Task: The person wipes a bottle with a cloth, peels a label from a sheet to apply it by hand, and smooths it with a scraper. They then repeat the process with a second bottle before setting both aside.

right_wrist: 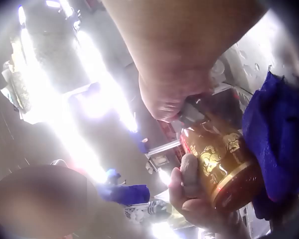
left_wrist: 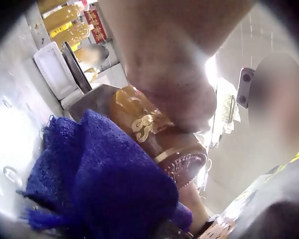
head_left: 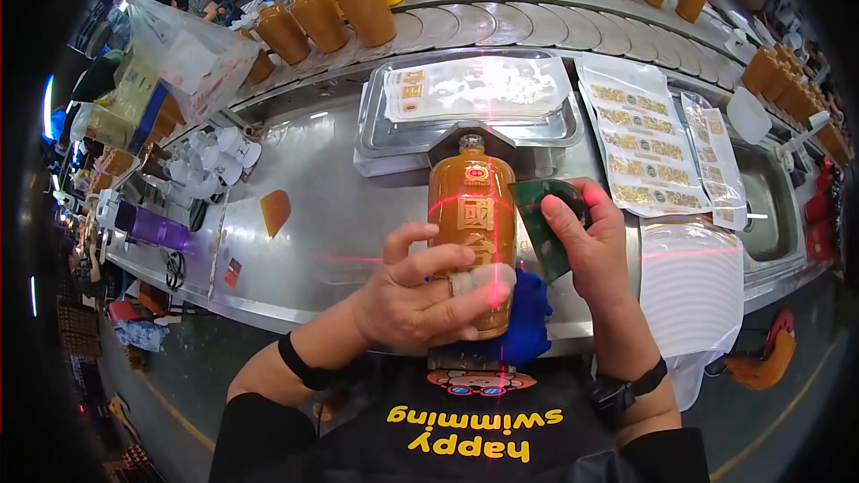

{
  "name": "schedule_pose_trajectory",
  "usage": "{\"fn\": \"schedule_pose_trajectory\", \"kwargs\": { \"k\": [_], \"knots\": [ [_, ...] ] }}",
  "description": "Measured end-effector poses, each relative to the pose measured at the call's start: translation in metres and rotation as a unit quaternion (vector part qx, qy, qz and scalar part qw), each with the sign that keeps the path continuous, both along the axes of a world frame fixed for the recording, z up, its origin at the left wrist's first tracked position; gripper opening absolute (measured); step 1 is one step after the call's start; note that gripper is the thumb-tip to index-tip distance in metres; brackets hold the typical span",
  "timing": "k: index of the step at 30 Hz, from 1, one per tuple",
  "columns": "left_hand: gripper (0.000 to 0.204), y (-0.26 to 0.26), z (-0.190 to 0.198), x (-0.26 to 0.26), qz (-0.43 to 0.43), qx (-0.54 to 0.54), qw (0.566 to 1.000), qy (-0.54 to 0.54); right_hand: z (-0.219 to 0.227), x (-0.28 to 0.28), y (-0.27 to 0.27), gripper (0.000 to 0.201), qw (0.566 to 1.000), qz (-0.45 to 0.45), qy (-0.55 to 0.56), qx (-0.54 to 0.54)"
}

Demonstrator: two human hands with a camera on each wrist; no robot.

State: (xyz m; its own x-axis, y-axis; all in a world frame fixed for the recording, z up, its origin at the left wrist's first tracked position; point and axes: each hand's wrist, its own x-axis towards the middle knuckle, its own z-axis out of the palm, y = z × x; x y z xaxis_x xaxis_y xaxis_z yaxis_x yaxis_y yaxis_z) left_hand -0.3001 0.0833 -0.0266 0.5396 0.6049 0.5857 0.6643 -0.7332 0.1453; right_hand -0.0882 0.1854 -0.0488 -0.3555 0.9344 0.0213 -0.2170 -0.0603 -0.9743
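A glossy brown bottle [head_left: 474, 181] with gold characters and a small red label lies with its neck against a metal holder [head_left: 528, 161]. My left hand [head_left: 429, 297] grips its lower part, a pale wrap on one finger. Just right of the bottle, my right hand [head_left: 591, 246] pinches a dark green flat scraper [head_left: 542, 231] between thumb and fingers. A blue cloth [head_left: 528, 317] is bunched beside the bottle's base; it also shows in the left wrist view [left_wrist: 104, 169]. Gold relief on the bottle [right_wrist: 229, 164] shows in the right wrist view.
Behind the holder is a metal tray [head_left: 371, 130] with label sheets [head_left: 474, 89]. More gold label sheets [head_left: 640, 139] lie at right, near a sink [head_left: 769, 215]. An amber flat piece [head_left: 276, 212] and a purple bottle [head_left: 154, 225] are at left. Brown bottles [head_left: 367, 9] stand on the conveyor.
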Motion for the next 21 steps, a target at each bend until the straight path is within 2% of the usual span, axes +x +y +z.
{"fn": "schedule_pose_trajectory", "kwargs": {
  "k": [2,3,4,5,6,7,9,10,12,13,14,15,17,21],
  "knots": [
    [0.039,-0.006,-0.004,-0.002,-0.010,-0.018,1.000,-0.023,0.008,-0.003,-0.001,0.017,0.996,-0.013,-0.044,0.076],
    [0.040,-0.008,-0.005,-0.003,0.020,-0.030,0.996,-0.080,0.013,-0.004,-0.001,0.017,0.991,-0.019,-0.066,0.114],
    [0.041,-0.010,-0.005,-0.003,0.051,-0.041,0.989,-0.136,0.016,-0.004,0.001,0.019,0.961,-0.029,-0.109,0.252],
    [0.042,-0.012,-0.006,-0.003,0.083,-0.051,0.976,-0.193,0.019,-0.006,0.003,0.021,0.910,-0.037,-0.148,0.385],
    [0.045,-0.016,-0.017,-0.005,0.121,-0.056,0.956,-0.259,0.023,-0.007,0.004,0.023,0.839,-0.044,-0.182,0.511],
    [0.045,-0.021,-0.023,-0.007,0.135,-0.059,0.953,-0.264,0.029,-0.004,-0.002,0.030,0.804,0.007,-0.186,0.565],
    [0.045,-0.026,-0.030,-0.011,0.161,-0.058,0.946,-0.275,0.047,0.004,-0.012,0.031,0.792,0.164,-0.182,0.559],
    [0.044,-0.028,-0.030,-0.010,0.161,-0.058,0.948,-0.269,0.051,0.008,-0.014,0.025,0.813,0.225,-0.167,0.511],
    [0.043,-0.025,-0.027,-0.004,0.158,-0.023,0.950,-0.269,0.050,0.004,-0.021,0.021,0.920,0.190,-0.149,0.307],
    [0.042,-0.022,-0.026,-0.001,0.154,-0.005,0.951,-0.268,0.050,0.001,-0.024,0.019,0.955,0.167,-0.139,0.200],
    [0.040,-0.020,-0.024,0.001,0.154,-0.004,0.958,-0.240,0.038,-0.006,-0.024,0.016,0.979,0.116,-0.084,0.142],
    [0.039,-0.019,-0.023,0.002,0.153,-0.005,0.965,-0.211,0.034,-0.010,-0.025,0.018,0.991,0.095,-0.056,0.079],
    [0.036,-0.018,-0.024,0.001,0.155,-0.003,0.973,-0.173,0.014,-0.014,-0.024,0.018,0.993,0.070,-0.065,0.074],
    [0.032,-0.024,-0.036,0.000,0.167,0.005,0.973,-0.161,-0.002,-0.006,-0.024,0.019,0.997,0.071,-0.042,-0.009]
  ]
}}
